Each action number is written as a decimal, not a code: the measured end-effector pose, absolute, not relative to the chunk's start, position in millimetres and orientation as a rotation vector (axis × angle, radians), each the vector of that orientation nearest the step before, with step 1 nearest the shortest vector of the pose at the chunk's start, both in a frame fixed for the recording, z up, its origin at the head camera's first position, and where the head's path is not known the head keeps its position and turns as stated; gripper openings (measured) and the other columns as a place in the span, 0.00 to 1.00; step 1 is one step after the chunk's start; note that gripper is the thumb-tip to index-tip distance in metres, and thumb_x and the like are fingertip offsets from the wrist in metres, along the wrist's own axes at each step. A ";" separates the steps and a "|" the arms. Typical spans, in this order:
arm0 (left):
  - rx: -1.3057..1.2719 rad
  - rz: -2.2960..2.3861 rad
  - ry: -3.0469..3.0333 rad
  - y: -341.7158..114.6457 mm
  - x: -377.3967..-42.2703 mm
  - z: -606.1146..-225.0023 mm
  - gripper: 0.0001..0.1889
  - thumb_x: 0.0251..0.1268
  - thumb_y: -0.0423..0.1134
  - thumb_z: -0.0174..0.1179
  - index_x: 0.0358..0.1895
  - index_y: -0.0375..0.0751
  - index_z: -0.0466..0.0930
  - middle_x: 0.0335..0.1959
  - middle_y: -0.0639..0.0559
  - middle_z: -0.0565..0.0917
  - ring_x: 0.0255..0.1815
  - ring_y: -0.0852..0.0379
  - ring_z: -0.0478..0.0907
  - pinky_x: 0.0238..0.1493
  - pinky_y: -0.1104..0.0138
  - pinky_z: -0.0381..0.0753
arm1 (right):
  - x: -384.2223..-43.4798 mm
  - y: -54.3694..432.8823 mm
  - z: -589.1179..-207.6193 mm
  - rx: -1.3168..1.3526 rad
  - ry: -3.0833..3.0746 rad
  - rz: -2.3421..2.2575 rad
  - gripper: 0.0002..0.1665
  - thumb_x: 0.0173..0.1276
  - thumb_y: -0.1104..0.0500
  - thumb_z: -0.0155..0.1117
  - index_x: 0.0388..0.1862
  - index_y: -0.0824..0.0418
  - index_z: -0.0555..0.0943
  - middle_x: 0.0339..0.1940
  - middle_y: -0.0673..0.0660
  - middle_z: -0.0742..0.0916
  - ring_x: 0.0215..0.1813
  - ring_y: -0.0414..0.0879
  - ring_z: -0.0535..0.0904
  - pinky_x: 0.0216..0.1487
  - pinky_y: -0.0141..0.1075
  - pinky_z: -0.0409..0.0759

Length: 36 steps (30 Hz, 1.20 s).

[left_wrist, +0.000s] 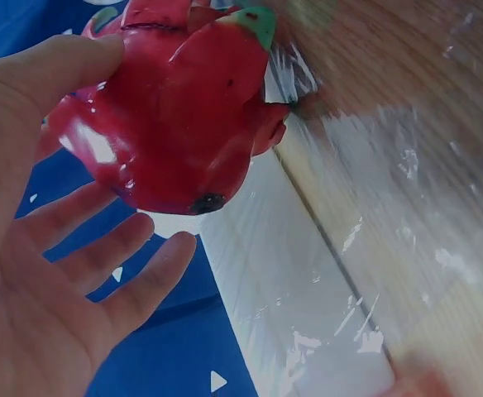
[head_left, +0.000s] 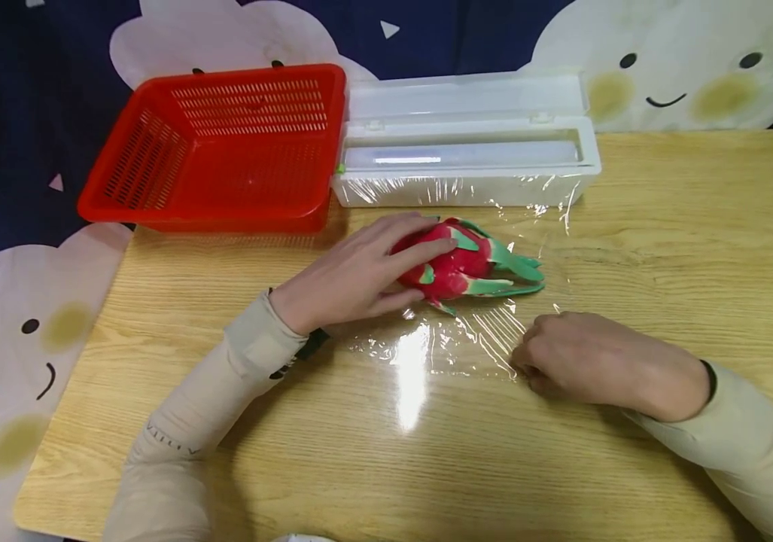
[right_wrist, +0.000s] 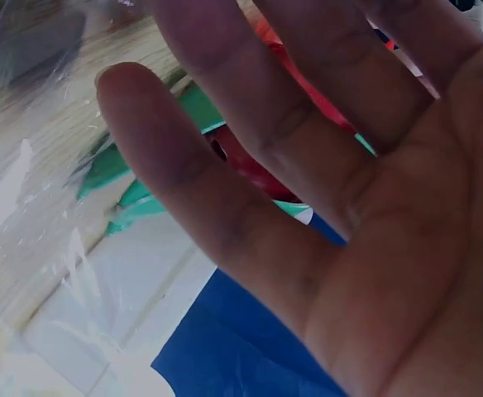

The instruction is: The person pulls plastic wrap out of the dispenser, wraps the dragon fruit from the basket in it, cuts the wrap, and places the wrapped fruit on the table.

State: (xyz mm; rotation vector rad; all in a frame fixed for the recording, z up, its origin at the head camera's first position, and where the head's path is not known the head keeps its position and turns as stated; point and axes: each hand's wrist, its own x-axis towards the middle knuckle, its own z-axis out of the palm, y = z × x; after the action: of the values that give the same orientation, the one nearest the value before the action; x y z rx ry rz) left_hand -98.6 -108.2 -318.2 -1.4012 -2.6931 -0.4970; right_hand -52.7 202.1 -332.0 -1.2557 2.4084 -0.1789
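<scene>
A red dragon fruit (head_left: pixel 459 260) with green scales lies on its side on a sheet of clear plastic wrap (head_left: pixel 450 342) spread over the table. My left hand (head_left: pixel 352 275) holds the fruit's blunt end from the left. In the left wrist view the thumb (left_wrist: pixel 76 70) touches the fruit's skin, with other fingers spread beneath. Near the sheet's front right corner, my right hand (head_left: pixel 589 361) pinches the wrap, and creases run toward its fingers. The right wrist view shows the palm side with the fruit's green tips (right_wrist: pixel 134 203) beyond; the pinch itself is hidden.
Behind the fruit stands a white wrap dispenser box (head_left: pixel 467 188), lid up, with a roll of film (head_left: pixel 461 154) inside. The sheet reaches its front. A red plastic basket (head_left: pixel 223 218) sits left of the box. The wooden table (head_left: pixel 386 482) extends toward me.
</scene>
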 end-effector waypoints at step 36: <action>-1.679 -0.439 -2.982 -145.2 -61.9 -341.8 0.25 0.51 0.60 0.77 0.48 0.49 0.87 0.38 0.59 0.87 0.34 0.65 0.77 0.44 0.66 0.81 | -56.8 208.0 -329.8 -1.229 2.441 -0.208 0.24 0.64 0.60 0.72 0.18 0.44 0.69 0.14 0.39 0.69 0.20 0.33 0.62 0.20 0.29 0.60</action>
State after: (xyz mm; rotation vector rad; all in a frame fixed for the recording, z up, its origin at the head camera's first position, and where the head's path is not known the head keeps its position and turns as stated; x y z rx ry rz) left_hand -61.9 -145.2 -341.8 -1.6793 -2.9824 -0.4391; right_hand -56.8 208.0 -329.8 -1.2289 2.4411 -0.2077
